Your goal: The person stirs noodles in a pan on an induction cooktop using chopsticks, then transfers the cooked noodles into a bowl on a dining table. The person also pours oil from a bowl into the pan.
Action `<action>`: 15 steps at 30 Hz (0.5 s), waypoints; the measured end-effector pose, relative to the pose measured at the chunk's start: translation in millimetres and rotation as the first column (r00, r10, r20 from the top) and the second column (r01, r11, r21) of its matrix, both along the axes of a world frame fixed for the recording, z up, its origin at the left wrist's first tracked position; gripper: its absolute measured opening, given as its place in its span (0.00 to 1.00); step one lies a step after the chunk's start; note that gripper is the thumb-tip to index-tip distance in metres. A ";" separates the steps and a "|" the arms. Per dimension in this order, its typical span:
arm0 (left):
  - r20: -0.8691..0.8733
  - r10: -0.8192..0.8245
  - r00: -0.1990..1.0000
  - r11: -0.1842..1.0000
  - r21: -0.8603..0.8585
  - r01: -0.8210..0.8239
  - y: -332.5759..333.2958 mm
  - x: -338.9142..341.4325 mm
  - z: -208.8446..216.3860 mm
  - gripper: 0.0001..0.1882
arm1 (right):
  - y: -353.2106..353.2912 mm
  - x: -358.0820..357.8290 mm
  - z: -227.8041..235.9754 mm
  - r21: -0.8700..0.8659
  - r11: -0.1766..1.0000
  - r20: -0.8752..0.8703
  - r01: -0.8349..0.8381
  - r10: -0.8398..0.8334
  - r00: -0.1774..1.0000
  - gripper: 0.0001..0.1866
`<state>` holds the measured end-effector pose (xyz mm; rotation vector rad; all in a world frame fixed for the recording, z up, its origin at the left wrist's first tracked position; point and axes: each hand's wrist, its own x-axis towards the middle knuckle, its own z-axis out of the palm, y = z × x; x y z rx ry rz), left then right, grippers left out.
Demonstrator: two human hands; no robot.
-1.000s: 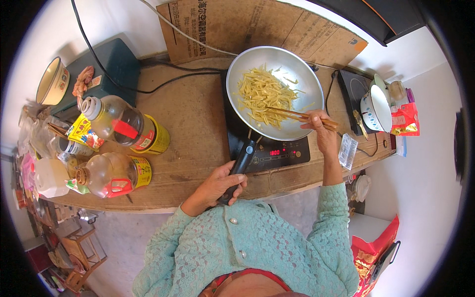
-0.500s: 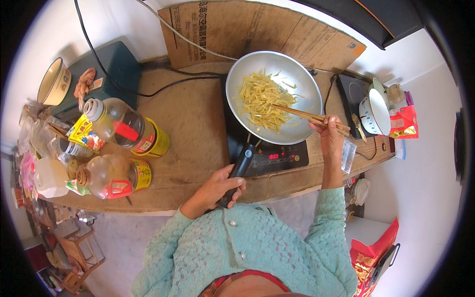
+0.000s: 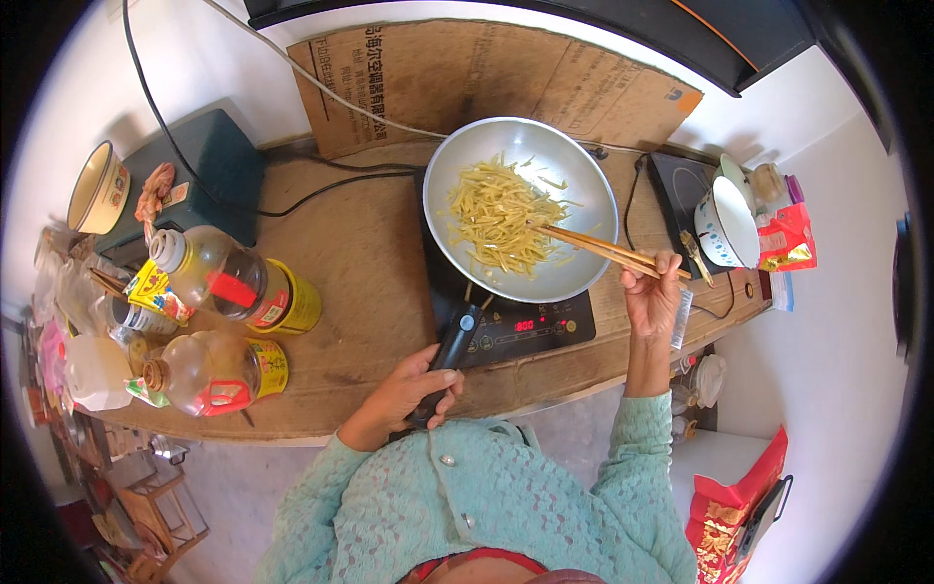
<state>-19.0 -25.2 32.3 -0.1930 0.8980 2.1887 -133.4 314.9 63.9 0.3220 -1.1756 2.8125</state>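
Note:
A silver wok [image 3: 574, 185] sits on a black induction cooker [image 3: 516, 336] with a lit red display. My left hand [image 3: 413, 391] is wrapped round its black handle [image 3: 453, 341], close to my body. Between the fingers of my right hand [image 3: 651, 297] is a pair of wooden chopsticks [image 3: 608, 250], slanting leftward into the wok. Their tips touch a heap of pale yellow-green shredded potato [image 3: 501, 214], by its look, on the left part of the wok's floor. A few loose shreds lie apart on the far side.
Large sauce bottles [image 3: 219, 273] and an oil jug [image 3: 209, 370] crowd the left. A green box [image 3: 224, 175] stands behind them. Cardboard [image 3: 467, 83] leans on the wall behind the wok. At right, a white enamel pot [image 3: 728, 224] rests by a second cooker [image 3: 676, 180].
The whole view has shifted slightly. My right hand has turned the chopsticks somewhat within the potato shreds, and the heap's shape differs a little. My left hand stays on the wok handle.

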 end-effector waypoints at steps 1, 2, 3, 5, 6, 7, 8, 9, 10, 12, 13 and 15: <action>0.009 0.002 1.000 1.000 0.006 -0.002 -0.5 -0.2 1.1 0.15 | 0.8 1.7 2.2 -0.044 0.999 -0.021 -0.021 0.020 1.000 0.16; 0.018 0.004 1.000 1.000 0.011 -0.005 -1.0 -0.7 2.3 0.14 | -1.1 3.5 5.4 -0.092 0.994 -0.067 -0.054 0.048 0.997 0.16; 0.017 0.003 1.000 1.000 0.007 -0.003 -1.7 -1.2 3.4 0.14 | -5.5 5.3 9.1 -0.140 0.986 -0.113 -0.090 0.075 0.991 0.16; 0.015 0.000 1.000 1.000 0.000 0.000 -3.1 -2.5 5.6 0.13 | -7.8 9.4 17.0 -0.167 0.973 -0.173 -0.159 0.129 0.976 0.15; 0.018 0.001 1.000 1.000 0.004 -0.001 -3.3 -2.9 6.1 0.13 | -6.7 11.9 21.7 -0.147 0.971 -0.186 -0.191 0.162 0.969 0.14; 0.020 0.002 1.000 1.000 0.007 -0.002 -3.5 -2.8 6.2 0.14 | -6.3 14.5 24.3 -0.126 0.967 -0.198 -0.223 0.195 0.961 0.14; 0.022 0.004 1.000 1.000 0.010 -0.004 -3.8 -2.7 5.9 0.14 | -12.1 18.6 23.3 -0.140 0.984 -0.248 -0.109 0.071 0.966 0.14; 0.026 0.006 1.000 1.000 0.008 -0.006 -4.4 -2.1 4.5 0.16 | -15.0 20.2 27.6 -0.122 0.984 -0.250 -0.131 0.097 0.963 0.15; 0.031 0.009 0.999 1.000 0.006 -0.009 -5.0 -1.4 2.9 0.18 | -17.5 21.6 35.0 -0.104 0.983 -0.252 -0.153 0.123 0.960 0.15; 0.032 0.011 0.999 1.000 0.001 -0.011 -5.3 -2.1 2.0 0.19 | -15.9 22.2 35.0 -0.160 0.964 -0.289 -0.213 0.161 0.944 0.16; 0.029 0.010 1.000 1.000 -0.002 -0.010 -5.1 -2.8 3.1 0.19 | -14.8 23.1 35.7 -0.143 0.966 -0.304 -0.215 0.164 0.938 0.17; 0.031 0.009 0.999 1.000 0.002 -0.009 -5.2 -3.1 4.2 0.18 | -17.7 24.6 43.1 -0.113 0.969 -0.335 -0.220 0.171 0.926 0.17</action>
